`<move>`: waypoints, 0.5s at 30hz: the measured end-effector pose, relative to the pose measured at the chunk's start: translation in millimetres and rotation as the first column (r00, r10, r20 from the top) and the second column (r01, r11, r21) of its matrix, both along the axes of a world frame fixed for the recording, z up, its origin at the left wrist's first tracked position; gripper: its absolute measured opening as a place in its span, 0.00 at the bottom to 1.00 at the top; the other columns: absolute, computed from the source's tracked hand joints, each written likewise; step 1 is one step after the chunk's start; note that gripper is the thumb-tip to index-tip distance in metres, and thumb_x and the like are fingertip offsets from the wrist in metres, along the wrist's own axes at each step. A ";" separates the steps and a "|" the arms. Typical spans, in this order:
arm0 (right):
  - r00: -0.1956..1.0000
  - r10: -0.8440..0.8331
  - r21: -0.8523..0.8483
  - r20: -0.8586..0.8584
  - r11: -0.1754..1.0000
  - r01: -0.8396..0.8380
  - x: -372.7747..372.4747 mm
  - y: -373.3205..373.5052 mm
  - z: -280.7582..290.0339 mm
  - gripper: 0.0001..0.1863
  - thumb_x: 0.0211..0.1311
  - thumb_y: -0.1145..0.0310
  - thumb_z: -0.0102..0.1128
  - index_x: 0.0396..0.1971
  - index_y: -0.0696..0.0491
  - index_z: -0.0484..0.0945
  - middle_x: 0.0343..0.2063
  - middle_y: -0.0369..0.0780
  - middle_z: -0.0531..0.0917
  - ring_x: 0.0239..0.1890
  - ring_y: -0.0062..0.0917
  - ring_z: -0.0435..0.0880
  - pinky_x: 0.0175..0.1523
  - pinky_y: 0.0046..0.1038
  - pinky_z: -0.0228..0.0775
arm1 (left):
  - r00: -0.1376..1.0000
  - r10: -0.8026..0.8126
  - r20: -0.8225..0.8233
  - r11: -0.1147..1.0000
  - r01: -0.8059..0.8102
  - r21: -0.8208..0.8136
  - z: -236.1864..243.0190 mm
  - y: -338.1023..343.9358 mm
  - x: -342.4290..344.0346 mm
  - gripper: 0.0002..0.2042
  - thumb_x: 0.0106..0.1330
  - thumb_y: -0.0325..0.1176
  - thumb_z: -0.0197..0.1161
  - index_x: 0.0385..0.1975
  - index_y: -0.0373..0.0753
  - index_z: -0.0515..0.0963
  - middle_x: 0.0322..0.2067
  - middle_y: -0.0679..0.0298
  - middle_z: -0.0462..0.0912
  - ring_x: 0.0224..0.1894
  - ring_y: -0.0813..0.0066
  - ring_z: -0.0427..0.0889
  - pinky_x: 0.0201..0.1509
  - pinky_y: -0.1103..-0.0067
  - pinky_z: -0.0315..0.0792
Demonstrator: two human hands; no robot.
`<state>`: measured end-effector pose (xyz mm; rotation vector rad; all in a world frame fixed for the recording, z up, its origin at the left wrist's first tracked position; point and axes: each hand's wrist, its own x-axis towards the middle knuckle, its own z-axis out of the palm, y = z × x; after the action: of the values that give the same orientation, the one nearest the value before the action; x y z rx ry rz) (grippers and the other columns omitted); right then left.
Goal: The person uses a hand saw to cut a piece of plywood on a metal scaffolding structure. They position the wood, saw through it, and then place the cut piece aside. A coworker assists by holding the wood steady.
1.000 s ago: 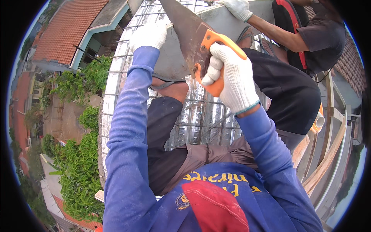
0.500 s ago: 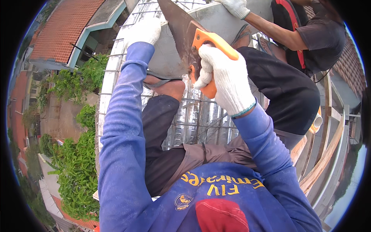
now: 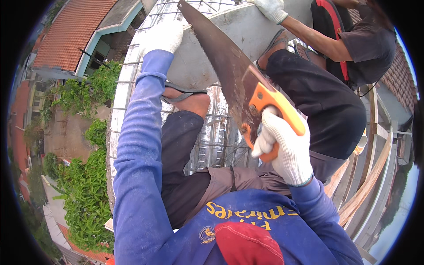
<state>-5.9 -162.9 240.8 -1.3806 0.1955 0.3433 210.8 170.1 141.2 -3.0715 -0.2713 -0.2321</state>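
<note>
My right hand, in a white knit glove, is closed on the orange handle of a hand saw with a dark, rusty blade. The blade slants up to the board's far edge, its tip just right of my left hand. That hand, also gloved, grips the left end of a grey board, its fingertips hidden. The board lies across wire rebar mesh with silvery sheeting beneath. A co-worker's gloved hand holds the board's far edge at upper right.
My sandalled feet and knees surround the board. The co-worker crouches at upper right. Wooden planks and framing lie to the right. The white ledge drops off on the left toward trees and tiled roofs below.
My right hand has pulled the saw down and to the right, so more of the blade shows, with its tip at the board's far edge. My left hand shifted slightly left.
</note>
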 end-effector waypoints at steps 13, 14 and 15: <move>0.999 0.050 0.065 -0.019 0.997 -0.048 5.8 -4.8 -6.3 0.15 0.74 0.70 0.59 0.52 0.65 0.78 0.21 0.37 0.78 0.17 0.24 0.80 0.28 0.29 0.79 | 0.998 0.056 -0.036 0.993 -0.060 -0.101 17.4 -10.2 -10.4 0.25 0.81 0.53 0.45 0.63 0.52 0.84 0.64 0.57 0.85 0.63 0.48 0.85 0.67 0.51 0.76; 0.996 -0.017 0.023 -0.091 1.000 0.019 -19.9 -23.3 1.8 0.17 0.73 0.72 0.57 0.55 0.66 0.78 0.20 0.37 0.78 0.16 0.25 0.79 0.27 0.29 0.78 | 0.998 0.070 0.000 0.992 -0.070 -0.102 4.2 -5.3 -5.2 0.25 0.80 0.53 0.45 0.63 0.52 0.84 0.65 0.57 0.85 0.63 0.48 0.85 0.67 0.51 0.76; 0.994 -0.033 0.072 -0.105 0.997 0.041 -31.3 -35.2 11.0 0.19 0.73 0.72 0.58 0.57 0.67 0.77 0.20 0.38 0.77 0.15 0.25 0.79 0.25 0.29 0.78 | 0.996 0.079 0.027 0.992 -0.076 -0.103 -7.4 -2.3 -3.2 0.25 0.80 0.54 0.46 0.63 0.52 0.84 0.65 0.57 0.85 0.63 0.48 0.85 0.67 0.51 0.76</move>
<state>-37.2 -198.1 251.8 -1.2854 0.2916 0.3883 207.6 167.8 133.8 -3.1521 -0.4163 -0.2709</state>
